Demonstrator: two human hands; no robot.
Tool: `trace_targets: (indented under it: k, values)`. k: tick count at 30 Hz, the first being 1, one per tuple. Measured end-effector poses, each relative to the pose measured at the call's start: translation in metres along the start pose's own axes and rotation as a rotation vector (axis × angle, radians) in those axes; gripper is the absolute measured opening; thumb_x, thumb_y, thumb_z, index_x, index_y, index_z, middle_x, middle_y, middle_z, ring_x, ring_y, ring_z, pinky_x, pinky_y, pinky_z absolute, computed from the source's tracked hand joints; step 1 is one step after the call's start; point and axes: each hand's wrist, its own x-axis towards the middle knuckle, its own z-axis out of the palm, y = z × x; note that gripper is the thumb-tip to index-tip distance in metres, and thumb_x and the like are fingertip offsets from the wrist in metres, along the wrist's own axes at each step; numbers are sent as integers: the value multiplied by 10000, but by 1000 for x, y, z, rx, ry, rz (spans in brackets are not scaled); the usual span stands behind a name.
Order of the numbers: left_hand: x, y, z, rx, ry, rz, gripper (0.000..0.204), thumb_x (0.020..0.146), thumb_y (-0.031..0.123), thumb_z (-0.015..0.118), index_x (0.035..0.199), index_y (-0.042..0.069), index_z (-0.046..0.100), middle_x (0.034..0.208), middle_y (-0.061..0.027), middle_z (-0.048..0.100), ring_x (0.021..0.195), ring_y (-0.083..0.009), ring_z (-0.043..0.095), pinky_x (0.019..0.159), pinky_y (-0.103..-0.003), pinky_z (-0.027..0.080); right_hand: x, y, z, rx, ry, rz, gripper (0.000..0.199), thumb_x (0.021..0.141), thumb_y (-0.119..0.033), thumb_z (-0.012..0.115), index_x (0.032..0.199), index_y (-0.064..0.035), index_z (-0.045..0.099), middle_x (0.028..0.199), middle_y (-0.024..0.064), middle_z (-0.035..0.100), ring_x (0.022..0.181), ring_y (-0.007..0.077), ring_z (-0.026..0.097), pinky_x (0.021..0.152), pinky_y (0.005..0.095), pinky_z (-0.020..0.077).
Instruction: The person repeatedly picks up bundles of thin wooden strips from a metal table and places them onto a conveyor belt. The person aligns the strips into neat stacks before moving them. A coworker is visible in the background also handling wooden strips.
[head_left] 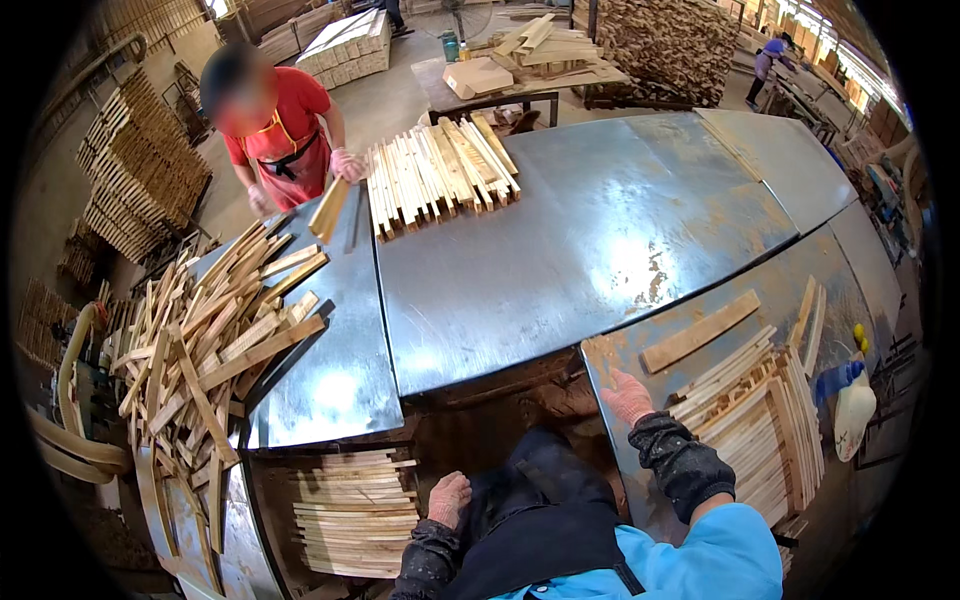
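Observation:
My right hand [629, 396], in a pink glove with a dark sleeve cover, rests flat on the metal table [560, 250] beside a stack of thin wooden slats [760, 420]. It holds nothing. My left hand [449, 498], also gloved, hangs low by my dark apron, next to a lower stack of slats [355, 510]; its fingers are curled and nothing shows in them. A single short board [700, 332] lies on the table just beyond the right stack.
Across the table a person in a red shirt [275, 120] holds a wooden piece [329, 208] beside a neat row of sticks [440, 172]. A loose heap of scrap strips [210, 340] covers the left side. Pallets of wood stand around.

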Motion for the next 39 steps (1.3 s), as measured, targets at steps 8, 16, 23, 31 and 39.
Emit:
trace_targets:
  k: [8,16,23,31,39]
  values:
    - [112,158,110,206,29,79,470,1023,202,723,1431,-19,648,1056,-25,702,884,-131,647,805,-312,539,210,-72,15,27,-117,-21,762,960,-455,696,1559,-9,546,1572,245,572,1475,408,509,1239,460,397]
    - [284,267,240,678,-41,189,682,992,313,731,1513,-93,561,1280,-200,742,1161,-252,700,992,-365,547,444,-136,-13,41,-135,-73,713,973,-404,691,1534,17,561,1520,273,609,1429,434,555,1215,465,432]
    - [413,393,325,427,123,356,896,981,206,758,1684,-62,269,1656,-314,438,1497,-377,487,1217,-433,418,626,-204,-15,143,32,-120,729,1004,-404,664,1566,32,506,1528,283,598,1440,435,541,1216,470,426]
    - [513,493,365,165,274,545,837,1009,150,721,1671,-90,268,1465,-218,591,1281,-296,596,1084,-378,487,750,-266,6,10,119,-207,704,1063,-428,587,1611,-8,452,1609,267,520,1483,445,478,1242,474,389]
    - [528,497,369,496,584,529,766,969,166,718,1618,-84,397,1437,-236,609,1272,-318,607,1098,-377,482,794,-288,36,507,169,-9,592,994,-247,688,1533,-29,578,1344,204,681,1235,397,648,1076,462,516]
